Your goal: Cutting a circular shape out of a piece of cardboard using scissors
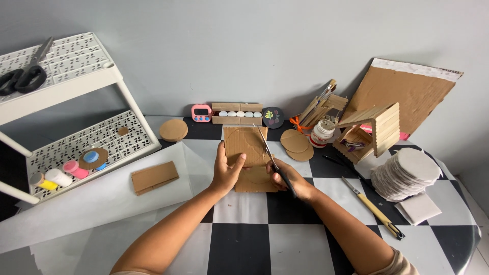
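Cardboard, a flat brown sheet (243, 144), looks light and stiff; left hand (227, 168) pinches its edge while right hand (288, 179) squeezes grey metal scissors (269, 153) cutting it.

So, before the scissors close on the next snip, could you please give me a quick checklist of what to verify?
1. Left hand grips the cardboard piece by its left edge: ok.
2. Right hand holds the scissors, blades at the cardboard's right side: ok.
3. Left fingers clear of the blades: ok, they sit on the opposite edge.
4. Blades following the drawn curve: cannot tell, the line is faint.
5. Second cardboard piece under the hands out of the cut: cannot tell.
6. Utility knife lying apart from both arms on the checkered table: ok.
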